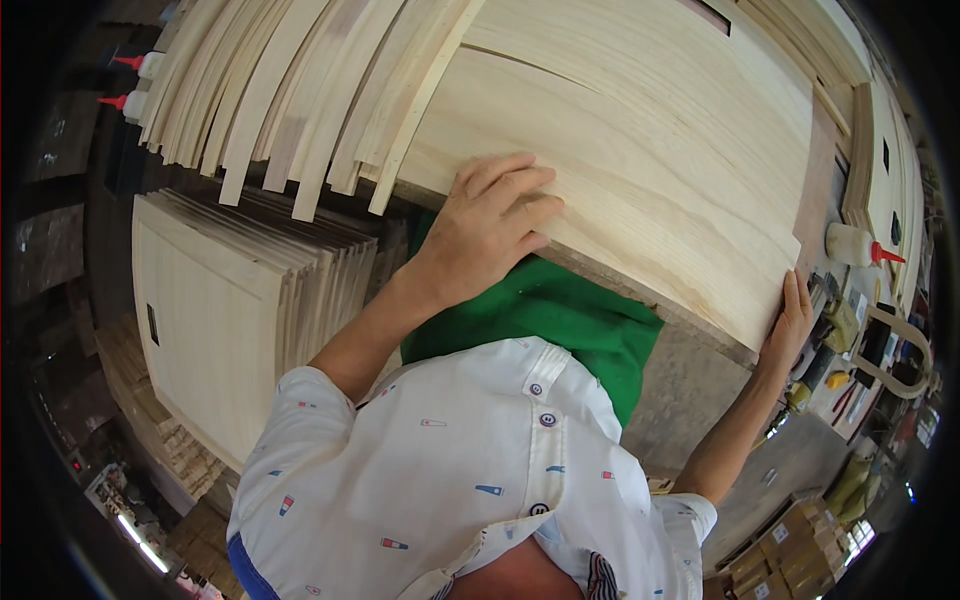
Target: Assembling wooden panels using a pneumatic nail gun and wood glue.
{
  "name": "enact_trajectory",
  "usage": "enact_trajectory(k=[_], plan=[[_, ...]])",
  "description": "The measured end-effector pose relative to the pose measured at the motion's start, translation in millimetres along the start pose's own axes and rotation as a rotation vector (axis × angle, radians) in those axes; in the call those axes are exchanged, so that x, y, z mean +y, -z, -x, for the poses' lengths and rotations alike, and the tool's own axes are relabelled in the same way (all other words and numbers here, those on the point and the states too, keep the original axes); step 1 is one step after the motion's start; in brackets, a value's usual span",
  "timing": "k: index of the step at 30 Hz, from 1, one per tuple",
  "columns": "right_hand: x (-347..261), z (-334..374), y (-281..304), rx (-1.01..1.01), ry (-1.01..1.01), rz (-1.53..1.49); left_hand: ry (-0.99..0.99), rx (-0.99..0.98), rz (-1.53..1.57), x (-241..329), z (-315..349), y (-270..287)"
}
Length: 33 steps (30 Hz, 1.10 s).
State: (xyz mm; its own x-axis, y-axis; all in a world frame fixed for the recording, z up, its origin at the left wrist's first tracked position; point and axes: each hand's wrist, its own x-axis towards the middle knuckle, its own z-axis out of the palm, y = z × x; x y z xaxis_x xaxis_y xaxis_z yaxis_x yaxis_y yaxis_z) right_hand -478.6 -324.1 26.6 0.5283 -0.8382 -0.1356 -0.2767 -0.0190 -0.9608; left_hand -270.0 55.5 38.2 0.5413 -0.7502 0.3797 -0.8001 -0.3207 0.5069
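Note:
A broad pale wooden panel lies on the workbench before me, with a dark slot near its far edge. My left hand rests on the panel's near left part, its fingers stretched over the surface. At the panel's right near corner, my right hand lies along the edge, fingers straight and pointing away from me; its thumb is hidden. Neither hand shows anything gripped. Left of the panel, a row of long thin wooden strips overhangs the bench's near edge. Below the panel edge hangs a green cloth in front of me.
A stack of slotted wooden panels stands at my left. Two red-tipped glue bottles sit at the far left, and another glue bottle lies right of the panel. Assorted tools crowd the right side. Cardboard boxes stand at the lower right.

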Motion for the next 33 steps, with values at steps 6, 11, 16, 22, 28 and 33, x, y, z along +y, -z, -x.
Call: enact_trajectory(k=[6, 11, 16, 22, 28, 33], plan=[[-13.7, 24.7, -16.4, 0.1, 0.276, 0.682, -0.025, -0.04, 0.042, -7.7, -6.3, -4.1], [-8.7, 31.8, -29.8, 0.107, 0.342, 0.638, -0.001, -0.092, -0.021, -9.6, -5.8, 5.3], [-15.6, 47.5, -39.3, 0.128, 0.245, 0.652, 0.002, -0.144, -0.03, -10.3, -6.7, 4.8], [-6.6, 40.0, -36.1, 0.135, 0.398, 0.702, 0.019, -0.169, -0.042, -11.9, -10.2, 0.8], [-27.0, 35.5, -10.1, 0.185, 0.211, 0.504, -0.001, -0.133, -0.038, -7.1, -13.4, 1.0], [-42.9, -45.3, 44.9, 0.508, 0.382, 0.551, 0.007, -0.16, -0.03, -10.3, -10.4, 6.7]])
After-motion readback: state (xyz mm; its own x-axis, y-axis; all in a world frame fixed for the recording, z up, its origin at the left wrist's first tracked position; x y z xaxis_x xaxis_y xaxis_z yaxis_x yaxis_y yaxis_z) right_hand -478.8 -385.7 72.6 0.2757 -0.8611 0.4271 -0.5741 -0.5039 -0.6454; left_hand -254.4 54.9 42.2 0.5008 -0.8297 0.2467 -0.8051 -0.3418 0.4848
